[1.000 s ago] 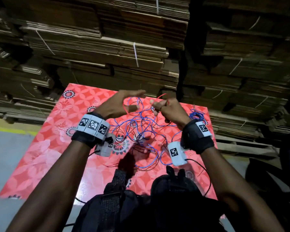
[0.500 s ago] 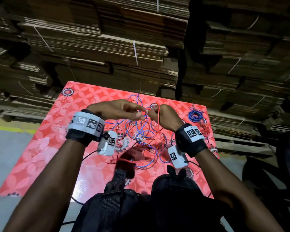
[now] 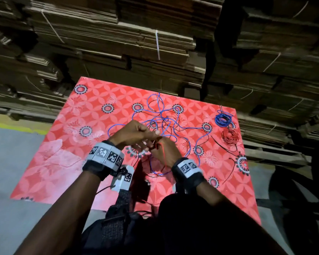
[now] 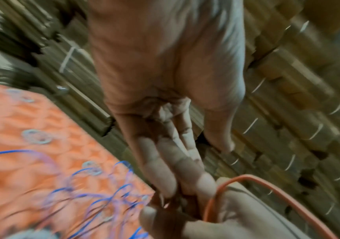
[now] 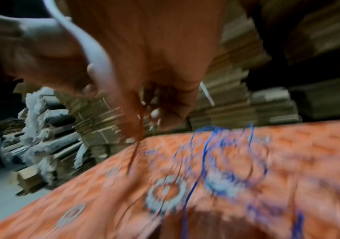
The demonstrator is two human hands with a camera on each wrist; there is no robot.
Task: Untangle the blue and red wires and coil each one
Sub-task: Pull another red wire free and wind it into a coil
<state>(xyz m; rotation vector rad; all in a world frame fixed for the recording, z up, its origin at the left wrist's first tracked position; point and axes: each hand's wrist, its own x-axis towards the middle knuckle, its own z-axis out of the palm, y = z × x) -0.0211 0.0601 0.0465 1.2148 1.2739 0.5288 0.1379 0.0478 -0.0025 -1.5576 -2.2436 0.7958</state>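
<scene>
A loose tangle of blue wire (image 3: 180, 126) and thin red wire is spread over the middle of the red patterned table (image 3: 63, 162). My hands meet just in front of it. My right hand (image 3: 167, 152) has its fingers curled on the red wire (image 5: 139, 127), which hangs from them to the table. A red loop (image 4: 244, 177) arches over that hand. My left hand (image 3: 136, 134) reaches in from the left. Its fingers (image 4: 165, 174) lie almost straight, tips against the right hand beside the loop, thumb held apart. Both wrist views are blurred.
A coiled blue wire (image 3: 222, 119) and a coiled red wire (image 3: 231, 136) lie at the table's far right. Stacks of flattened cardboard (image 3: 136, 43) rise behind and to the right of the table. Grey floor (image 3: 11, 162) lies to the left.
Both hands have come down and toward me, closer to the table. The left thumb has come off the fingers. The red wire now arches over my right hand.
</scene>
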